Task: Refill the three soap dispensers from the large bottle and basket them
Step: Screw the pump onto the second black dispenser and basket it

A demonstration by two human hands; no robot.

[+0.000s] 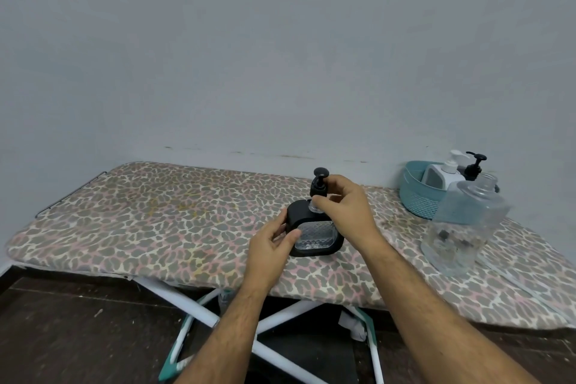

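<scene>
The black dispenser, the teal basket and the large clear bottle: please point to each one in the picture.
black dispenser (314,235): head view, on its clear front panel.
teal basket (416,196): head view, on its ribbed outer wall.
large clear bottle (458,227): head view, on the middle of its body.

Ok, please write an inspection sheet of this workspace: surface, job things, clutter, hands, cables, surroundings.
Surface: ironing board with a leopard-print cover, on crossed legs.
Job's things: black dispenser upright at the middle; teal basket at the far right holds a white dispenser and a black pump bottle; large clear bottle stands in front of the basket, nearly empty.
Clutter: nothing seen.
Hands: left hand grips the black dispenser's body; right hand pinches at its pump neck.
Cables: nothing seen.
Surroundings: plain grey wall, dark floor.
</scene>
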